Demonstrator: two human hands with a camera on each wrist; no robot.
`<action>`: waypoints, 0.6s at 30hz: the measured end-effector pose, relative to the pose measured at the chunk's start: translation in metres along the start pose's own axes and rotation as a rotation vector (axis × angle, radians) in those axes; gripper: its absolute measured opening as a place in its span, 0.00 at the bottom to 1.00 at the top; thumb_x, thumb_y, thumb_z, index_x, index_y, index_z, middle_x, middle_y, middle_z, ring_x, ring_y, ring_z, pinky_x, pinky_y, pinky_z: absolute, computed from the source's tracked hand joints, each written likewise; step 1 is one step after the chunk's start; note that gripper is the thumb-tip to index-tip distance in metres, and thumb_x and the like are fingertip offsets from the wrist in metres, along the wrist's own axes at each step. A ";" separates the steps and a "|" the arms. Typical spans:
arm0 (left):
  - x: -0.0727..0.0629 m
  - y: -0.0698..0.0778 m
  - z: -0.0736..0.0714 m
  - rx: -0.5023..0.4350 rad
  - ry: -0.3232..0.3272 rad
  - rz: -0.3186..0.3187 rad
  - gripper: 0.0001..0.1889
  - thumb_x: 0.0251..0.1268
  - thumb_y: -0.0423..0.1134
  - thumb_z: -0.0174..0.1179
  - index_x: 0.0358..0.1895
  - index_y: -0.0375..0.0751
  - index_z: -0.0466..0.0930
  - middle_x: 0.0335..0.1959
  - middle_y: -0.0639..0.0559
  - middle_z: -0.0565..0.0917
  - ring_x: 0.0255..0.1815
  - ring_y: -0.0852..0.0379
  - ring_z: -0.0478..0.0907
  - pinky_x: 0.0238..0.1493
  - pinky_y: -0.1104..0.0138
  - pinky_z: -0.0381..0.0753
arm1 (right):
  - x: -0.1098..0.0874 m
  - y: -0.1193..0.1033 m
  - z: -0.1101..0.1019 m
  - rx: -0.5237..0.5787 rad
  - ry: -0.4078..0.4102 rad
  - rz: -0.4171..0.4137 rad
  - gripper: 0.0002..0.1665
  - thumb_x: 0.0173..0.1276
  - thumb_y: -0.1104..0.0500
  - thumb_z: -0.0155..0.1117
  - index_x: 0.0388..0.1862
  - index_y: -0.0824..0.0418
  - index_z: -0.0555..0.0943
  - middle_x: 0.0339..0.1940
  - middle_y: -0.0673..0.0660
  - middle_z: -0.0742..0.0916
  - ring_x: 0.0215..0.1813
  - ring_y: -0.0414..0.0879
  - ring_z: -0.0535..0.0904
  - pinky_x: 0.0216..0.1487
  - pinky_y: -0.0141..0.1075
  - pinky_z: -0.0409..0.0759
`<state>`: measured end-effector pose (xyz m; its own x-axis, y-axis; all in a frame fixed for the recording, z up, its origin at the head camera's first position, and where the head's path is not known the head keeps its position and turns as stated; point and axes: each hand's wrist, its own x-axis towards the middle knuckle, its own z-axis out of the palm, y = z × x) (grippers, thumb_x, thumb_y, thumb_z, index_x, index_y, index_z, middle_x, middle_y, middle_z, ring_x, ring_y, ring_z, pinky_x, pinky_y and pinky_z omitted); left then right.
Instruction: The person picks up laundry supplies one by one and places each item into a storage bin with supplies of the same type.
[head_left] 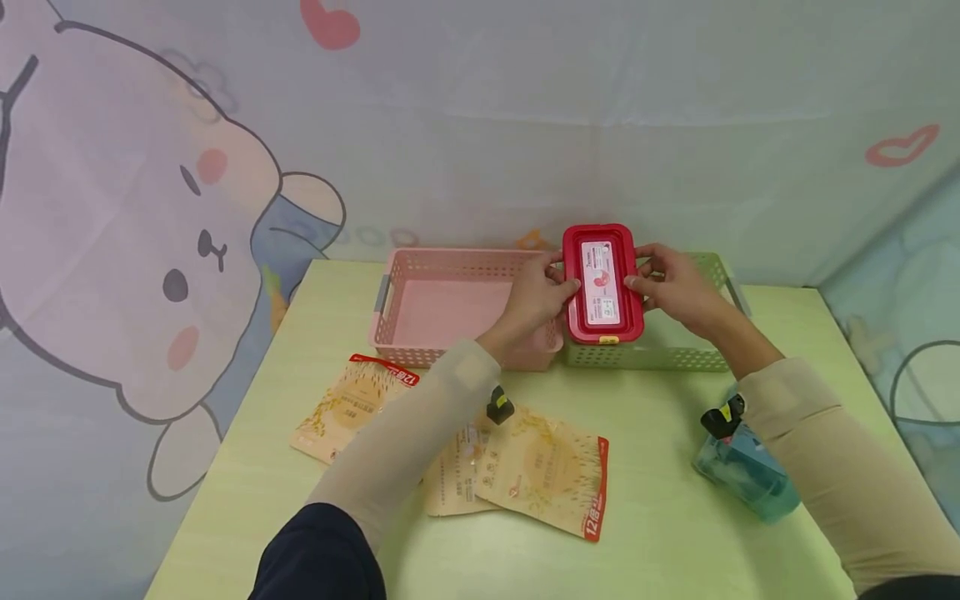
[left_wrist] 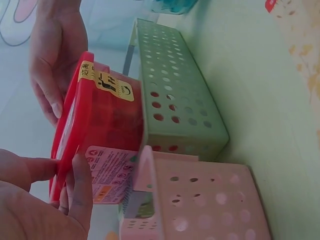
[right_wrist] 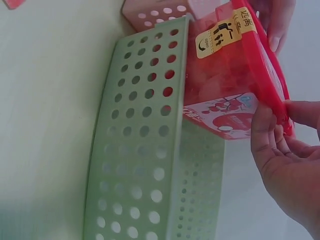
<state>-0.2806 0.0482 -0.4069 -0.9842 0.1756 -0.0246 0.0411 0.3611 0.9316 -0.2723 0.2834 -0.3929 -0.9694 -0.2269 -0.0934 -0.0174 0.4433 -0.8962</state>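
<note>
Both hands hold a red plastic box (head_left: pixel 603 287) with a pink-and-white label on its lid, one at each long side. The left hand (head_left: pixel 534 293) pinches the lid's left rim between thumb and fingers, and the right hand (head_left: pixel 675 287) grips the opposite rim. In the right wrist view the box's lower part (right_wrist: pixel 215 75) dips inside the green perforated basket (right_wrist: pixel 135 125), at the end beside the pink basket (head_left: pixel 450 304). A yellow seal sticker (left_wrist: pixel 112 85) spans the lid edge and near wall of the box.
Several beige pouches with red edges lie on the table, one (head_left: pixel 352 406) at left and others (head_left: pixel 547 471) partly under the left forearm. A translucent teal container (head_left: pixel 750 475) lies by the right forearm. A printed cloth backdrop (head_left: pixel 480 125) hangs behind the baskets.
</note>
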 end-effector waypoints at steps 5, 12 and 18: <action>0.000 -0.004 0.004 0.026 0.011 -0.027 0.27 0.76 0.35 0.66 0.75 0.38 0.73 0.44 0.47 0.79 0.36 0.58 0.79 0.34 0.67 0.87 | 0.003 0.005 0.004 -0.010 0.001 0.026 0.34 0.84 0.58 0.58 0.81 0.65 0.58 0.51 0.63 0.75 0.46 0.49 0.82 0.44 0.38 0.88; 0.000 -0.007 0.008 0.033 0.010 -0.040 0.28 0.76 0.35 0.67 0.75 0.36 0.71 0.46 0.46 0.80 0.41 0.55 0.81 0.38 0.68 0.87 | 0.004 0.012 0.007 -0.001 -0.023 0.052 0.36 0.85 0.58 0.56 0.83 0.67 0.57 0.55 0.65 0.75 0.47 0.49 0.81 0.46 0.37 0.88; 0.000 -0.010 0.013 0.028 0.005 -0.041 0.29 0.74 0.32 0.67 0.74 0.33 0.70 0.46 0.46 0.81 0.44 0.55 0.83 0.41 0.67 0.89 | 0.008 0.020 0.009 0.011 -0.014 0.056 0.35 0.85 0.59 0.56 0.83 0.67 0.58 0.52 0.64 0.76 0.46 0.49 0.80 0.44 0.37 0.88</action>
<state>-0.2785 0.0569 -0.4208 -0.9860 0.1554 -0.0611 0.0051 0.3937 0.9192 -0.2782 0.2823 -0.4156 -0.9654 -0.2138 -0.1494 0.0396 0.4459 -0.8942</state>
